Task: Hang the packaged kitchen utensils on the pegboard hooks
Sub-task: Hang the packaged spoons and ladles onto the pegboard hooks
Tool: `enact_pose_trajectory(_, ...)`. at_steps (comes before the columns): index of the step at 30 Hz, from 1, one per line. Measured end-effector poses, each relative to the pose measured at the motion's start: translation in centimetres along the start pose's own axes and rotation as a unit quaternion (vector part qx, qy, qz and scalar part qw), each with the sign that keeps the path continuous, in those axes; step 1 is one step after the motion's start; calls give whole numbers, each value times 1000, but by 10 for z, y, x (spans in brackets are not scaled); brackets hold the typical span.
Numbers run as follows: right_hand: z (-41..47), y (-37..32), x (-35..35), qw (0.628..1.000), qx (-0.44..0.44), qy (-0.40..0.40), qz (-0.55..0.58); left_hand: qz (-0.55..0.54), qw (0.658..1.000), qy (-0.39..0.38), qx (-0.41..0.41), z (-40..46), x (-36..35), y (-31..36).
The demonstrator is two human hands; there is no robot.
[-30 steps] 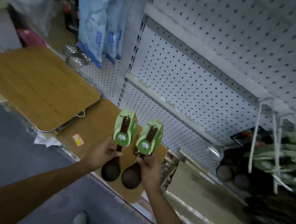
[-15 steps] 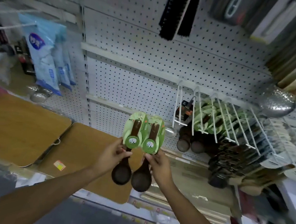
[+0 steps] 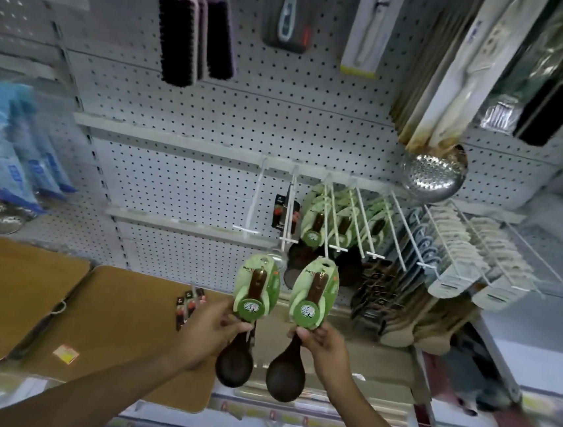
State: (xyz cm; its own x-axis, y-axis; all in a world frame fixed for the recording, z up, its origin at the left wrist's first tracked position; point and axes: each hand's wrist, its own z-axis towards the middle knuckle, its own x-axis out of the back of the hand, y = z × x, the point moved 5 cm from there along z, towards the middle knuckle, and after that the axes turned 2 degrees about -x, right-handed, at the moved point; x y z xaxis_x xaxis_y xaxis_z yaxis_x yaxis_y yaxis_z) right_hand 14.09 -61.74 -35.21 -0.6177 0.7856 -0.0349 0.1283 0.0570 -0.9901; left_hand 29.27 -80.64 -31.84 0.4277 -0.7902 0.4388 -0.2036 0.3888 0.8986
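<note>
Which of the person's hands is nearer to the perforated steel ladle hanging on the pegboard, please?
Right. The right hand is below-left of the ladle; the left hand sits farther left, beyond it.

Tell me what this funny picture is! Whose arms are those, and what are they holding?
The picture comes from a camera worn on a person's head, looking down at their own arms in a shop. The left hand holds one dark brown wooden spoon on a green card. The right hand holds a second dark spoon on a green card. Fingers pinch each spoon just below its card. Ahead is a white pegboard wall with white wire hooks; more green-carded spoons hang there already. Brown folding tables lean below.
</note>
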Motion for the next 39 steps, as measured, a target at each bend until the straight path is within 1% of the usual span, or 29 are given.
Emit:
enact_pose_trajectory(6,5,-9,44,1000,10,13,21,4,999,-33,-2,12,-46,26)
enact_pose_trajectory(10,9,-17,60,1000,18,-2,13,-11,999,-33,0,18,-64,39)
enact_pose_trajectory(14,13,-18,67,1000,9,-13,13,-16,999,-48,3,22,-76,44)
enact_pose_trajectory(20,20,-15,72,999,9,-19,30,-12,999,-43,7,25,-83,47)
enact_pose_trajectory(24,28,-14,78,999,11,-1,42,-11,999,-41,12,27,-86,47)
enact_pose_trajectory(29,42,-11,82,1000,8,15,22,-2,999,-30,16,34,-87,46)
enact_pose_trajectory(33,56,-13,81,1000,4,12,0,10,1000,-19,15,39,-86,45)
enact_pose_trajectory(39,86,-18,82,1000,-1,15,-2,11,1000,-11,22,44,-87,41)
